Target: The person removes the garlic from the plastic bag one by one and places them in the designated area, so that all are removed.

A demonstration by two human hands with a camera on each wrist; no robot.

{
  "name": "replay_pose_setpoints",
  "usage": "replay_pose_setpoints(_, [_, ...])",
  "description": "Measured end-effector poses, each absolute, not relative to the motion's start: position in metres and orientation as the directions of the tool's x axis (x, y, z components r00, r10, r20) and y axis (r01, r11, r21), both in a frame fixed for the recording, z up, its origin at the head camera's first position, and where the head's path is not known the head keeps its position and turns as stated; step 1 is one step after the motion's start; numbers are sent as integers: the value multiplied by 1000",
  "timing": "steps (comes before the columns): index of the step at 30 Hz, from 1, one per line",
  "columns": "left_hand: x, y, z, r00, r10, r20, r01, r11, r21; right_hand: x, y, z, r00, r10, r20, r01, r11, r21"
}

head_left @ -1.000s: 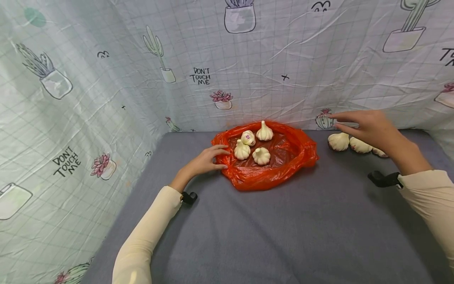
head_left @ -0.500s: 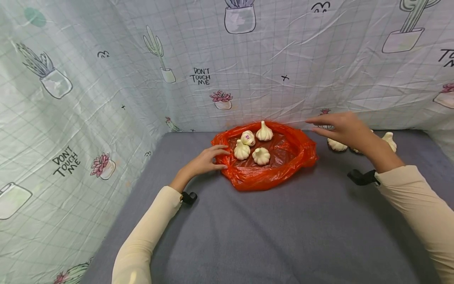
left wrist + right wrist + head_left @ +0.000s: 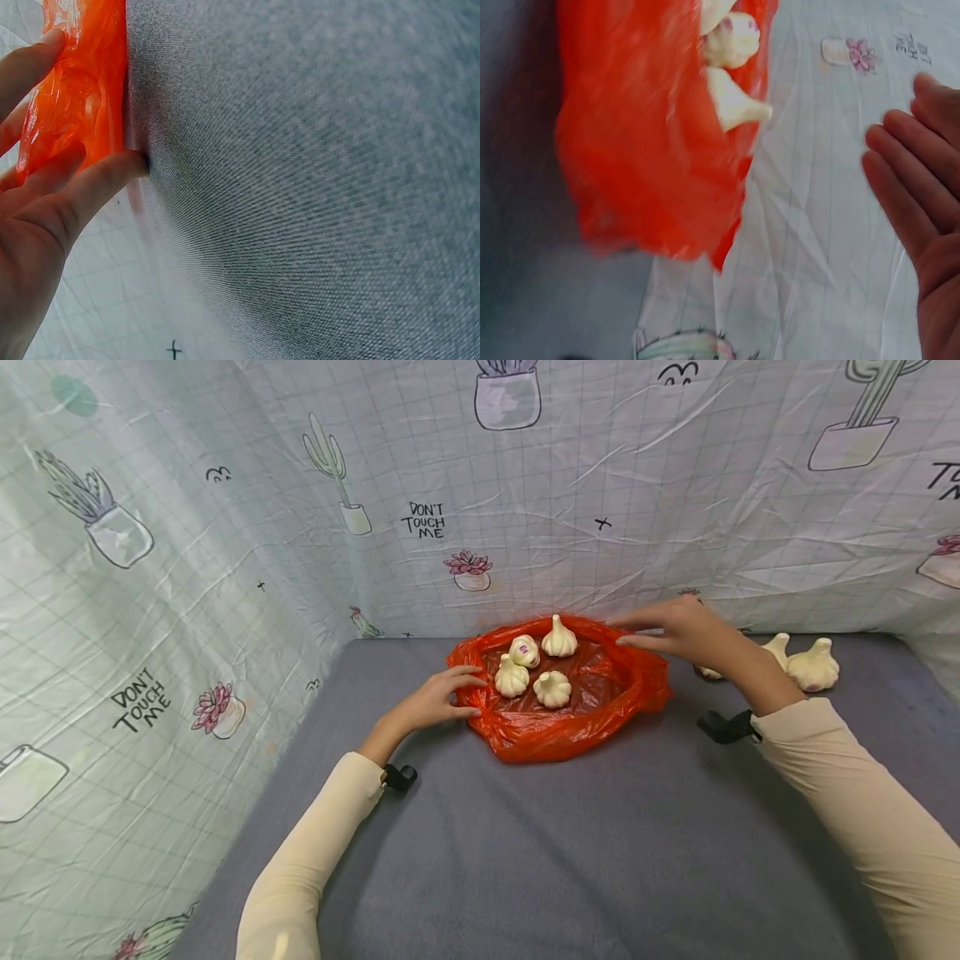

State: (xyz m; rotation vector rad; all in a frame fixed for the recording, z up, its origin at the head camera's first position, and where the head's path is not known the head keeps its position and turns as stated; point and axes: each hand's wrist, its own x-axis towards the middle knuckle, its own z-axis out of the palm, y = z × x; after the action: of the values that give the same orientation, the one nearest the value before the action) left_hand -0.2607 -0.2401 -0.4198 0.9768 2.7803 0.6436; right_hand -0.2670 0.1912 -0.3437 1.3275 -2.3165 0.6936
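A red plastic bag (image 3: 555,743), its mouth spread wide, stands on the grey cloth-covered table with several garlic bulbs (image 3: 552,690) inside. My left hand (image 3: 431,700) rests against the bag's left side, fingers spread and relaxed; in the left wrist view its thumb (image 3: 112,176) reaches down to the table beside the red plastic (image 3: 90,97). Over the bag's right rim hovers my right hand (image 3: 678,631), holding nothing, fingers extended. The right wrist view shows this hand (image 3: 930,180) apart from the bag (image 3: 645,142), where a garlic bulb (image 3: 731,101) shows at the opening.
More garlic bulbs (image 3: 813,667) lie at the back right of the table (image 3: 570,852), partly hidden behind my right wrist. A printed cloth (image 3: 585,502) with cactus drawings hangs along the back and left side.
My right hand has moved left, from above the garlic bulbs at the right to the bag's right rim. More of those bulbs now shows. The left hand and the bag have stayed put.
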Motion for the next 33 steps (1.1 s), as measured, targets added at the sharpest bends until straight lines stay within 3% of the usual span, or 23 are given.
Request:
replay_pose_setpoints(13, [-261, -241, -420, -783, 622, 8, 563, 703, 435, -286, 144, -347, -544, -795, 270, -816, 427, -389])
replay_pose_setpoints(20, [-261, -240, -420, -782, 623, 9, 564, 702, 434, -299, 119, -357, -532, -832, 156, -769, 399, -500])
replay_pose_setpoints(27, [-261, -239, -421, -777, 630, 11, 574, 701, 422, -313, 103, -374, -567, -824, 13, -663, 447, -601])
replay_pose_setpoints(33, [-260, -239, -420, -784, 621, 7, 564, 707, 427, -319, 96, -380, -582, -813, -16, -608, 448, -655])
